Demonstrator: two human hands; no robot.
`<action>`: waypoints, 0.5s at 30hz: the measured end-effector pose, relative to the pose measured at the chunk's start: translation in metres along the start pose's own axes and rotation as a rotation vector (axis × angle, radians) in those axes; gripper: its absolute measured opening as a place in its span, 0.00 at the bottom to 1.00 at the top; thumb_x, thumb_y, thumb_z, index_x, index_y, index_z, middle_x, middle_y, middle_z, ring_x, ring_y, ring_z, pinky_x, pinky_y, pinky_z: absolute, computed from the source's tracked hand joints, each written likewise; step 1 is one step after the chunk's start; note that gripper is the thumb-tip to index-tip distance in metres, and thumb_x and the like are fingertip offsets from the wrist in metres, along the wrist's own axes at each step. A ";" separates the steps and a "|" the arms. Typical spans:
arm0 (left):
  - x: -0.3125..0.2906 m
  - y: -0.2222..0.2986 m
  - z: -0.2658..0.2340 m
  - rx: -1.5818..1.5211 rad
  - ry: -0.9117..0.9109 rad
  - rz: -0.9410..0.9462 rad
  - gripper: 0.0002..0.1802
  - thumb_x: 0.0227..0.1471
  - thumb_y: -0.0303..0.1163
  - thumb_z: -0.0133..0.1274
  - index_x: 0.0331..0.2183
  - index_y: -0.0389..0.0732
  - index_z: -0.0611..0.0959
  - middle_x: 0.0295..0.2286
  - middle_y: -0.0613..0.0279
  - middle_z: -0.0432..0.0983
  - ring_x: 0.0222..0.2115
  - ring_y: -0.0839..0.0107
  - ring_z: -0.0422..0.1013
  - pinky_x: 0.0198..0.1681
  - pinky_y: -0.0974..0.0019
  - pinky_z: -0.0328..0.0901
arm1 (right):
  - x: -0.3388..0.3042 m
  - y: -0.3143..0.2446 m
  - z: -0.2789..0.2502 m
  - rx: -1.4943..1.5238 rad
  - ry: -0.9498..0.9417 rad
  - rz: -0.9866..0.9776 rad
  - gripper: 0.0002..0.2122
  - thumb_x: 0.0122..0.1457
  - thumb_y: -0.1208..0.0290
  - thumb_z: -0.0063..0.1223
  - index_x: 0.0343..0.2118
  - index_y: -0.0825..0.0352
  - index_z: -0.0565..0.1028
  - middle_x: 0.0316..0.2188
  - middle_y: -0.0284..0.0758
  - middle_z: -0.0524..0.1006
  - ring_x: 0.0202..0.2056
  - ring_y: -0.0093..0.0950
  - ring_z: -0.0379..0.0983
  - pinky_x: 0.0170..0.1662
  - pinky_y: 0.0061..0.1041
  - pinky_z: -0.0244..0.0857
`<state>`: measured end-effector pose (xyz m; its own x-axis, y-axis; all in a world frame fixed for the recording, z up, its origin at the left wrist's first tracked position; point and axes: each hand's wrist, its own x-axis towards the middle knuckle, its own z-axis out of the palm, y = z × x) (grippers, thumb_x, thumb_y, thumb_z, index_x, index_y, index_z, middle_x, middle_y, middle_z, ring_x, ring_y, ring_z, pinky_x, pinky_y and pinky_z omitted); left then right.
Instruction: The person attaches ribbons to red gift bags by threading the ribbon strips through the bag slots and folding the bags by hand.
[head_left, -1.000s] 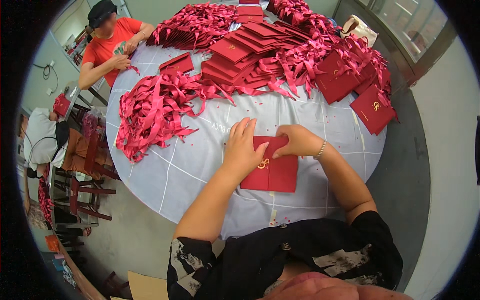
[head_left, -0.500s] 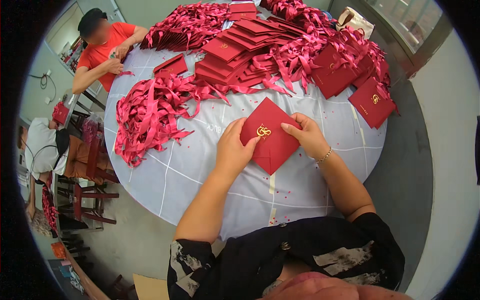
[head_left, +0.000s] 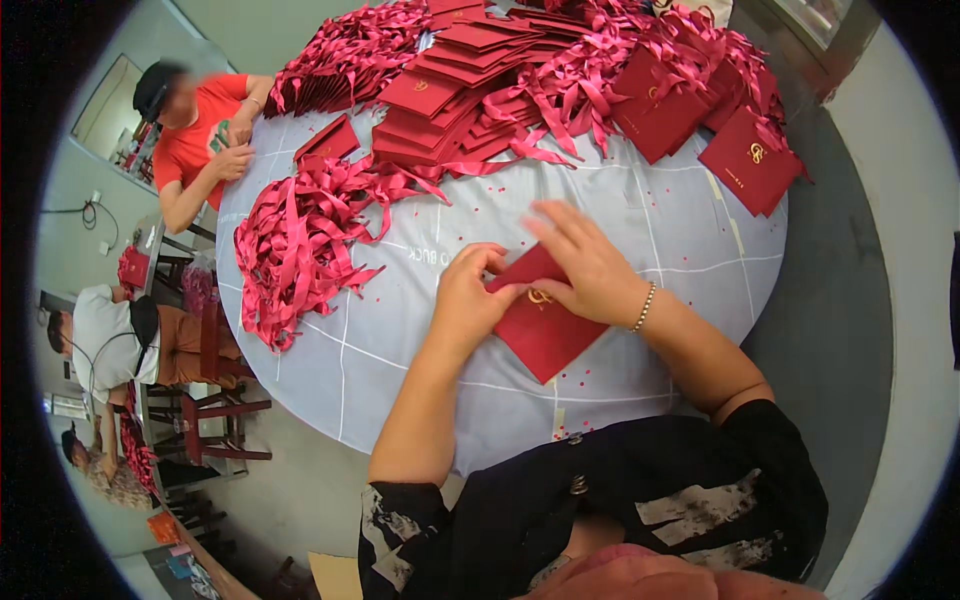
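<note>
I hold a flat dark-red paper gift bag (head_left: 548, 340) with a gold emblem, turned cornerwise above the table. My left hand (head_left: 474, 292) is closed on its upper left edge, thumb on the face and fingers curled by the edge. My right hand (head_left: 592, 268) lies over the upper right part, its thumb near the left thumb and partly over the emblem. The right fingers stretch past the top corner, their tips blurred. To the left lies a heap of shiny pink-red ribbons (head_left: 300, 255).
Stacked red bags (head_left: 430, 95) and more ribbons cover the far side of the round table with its grey checked cloth (head_left: 400, 330). Finished-looking bags with ribbons (head_left: 752, 160) lie far right. A person in an orange-red shirt (head_left: 200, 145) works at the far left; others sit beyond.
My right hand has moved from the bag's right edge over its middle, fingers lifting outward. The thumbs have come close together. The bag sits slightly lower in the view, which has shifted.
</note>
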<state>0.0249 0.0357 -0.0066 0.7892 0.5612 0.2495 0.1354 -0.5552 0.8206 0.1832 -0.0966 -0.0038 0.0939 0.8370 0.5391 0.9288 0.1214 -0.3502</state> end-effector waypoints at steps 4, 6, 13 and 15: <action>-0.003 0.011 0.005 -0.005 -0.161 -0.071 0.11 0.38 0.21 0.64 0.27 0.34 0.78 0.40 0.55 0.76 0.33 0.64 0.74 0.35 0.66 0.70 | -0.005 0.001 0.006 0.183 -0.166 -0.092 0.20 0.49 0.76 0.63 0.47 0.66 0.73 0.41 0.38 0.75 0.43 0.38 0.71 0.51 0.37 0.64; -0.004 0.010 0.003 -0.007 -0.192 -0.086 0.11 0.39 0.22 0.65 0.27 0.34 0.79 0.41 0.55 0.76 0.35 0.63 0.74 0.37 0.65 0.70 | -0.006 0.004 0.007 0.239 -0.140 -0.061 0.17 0.49 0.77 0.62 0.43 0.66 0.72 0.36 0.37 0.75 0.41 0.37 0.72 0.48 0.35 0.65; -0.003 -0.005 0.005 -0.033 -0.144 0.014 0.11 0.45 0.29 0.65 0.29 0.35 0.80 0.41 0.59 0.76 0.32 0.72 0.70 0.37 0.69 0.66 | 0.000 0.014 -0.011 0.524 -0.080 0.351 0.08 0.54 0.81 0.57 0.35 0.67 0.72 0.31 0.36 0.74 0.33 0.31 0.73 0.38 0.25 0.68; -0.005 -0.011 0.006 0.000 -0.143 -0.020 0.13 0.45 0.31 0.65 0.30 0.34 0.80 0.41 0.57 0.76 0.37 0.64 0.70 0.42 0.65 0.66 | 0.009 0.022 -0.015 0.457 -0.082 0.394 0.06 0.54 0.79 0.58 0.34 0.68 0.74 0.32 0.37 0.75 0.35 0.31 0.74 0.41 0.26 0.68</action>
<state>0.0231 0.0352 -0.0205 0.8638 0.4787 0.1572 0.1519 -0.5448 0.8247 0.2095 -0.0942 0.0050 0.3540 0.9019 0.2476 0.5803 -0.0041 -0.8144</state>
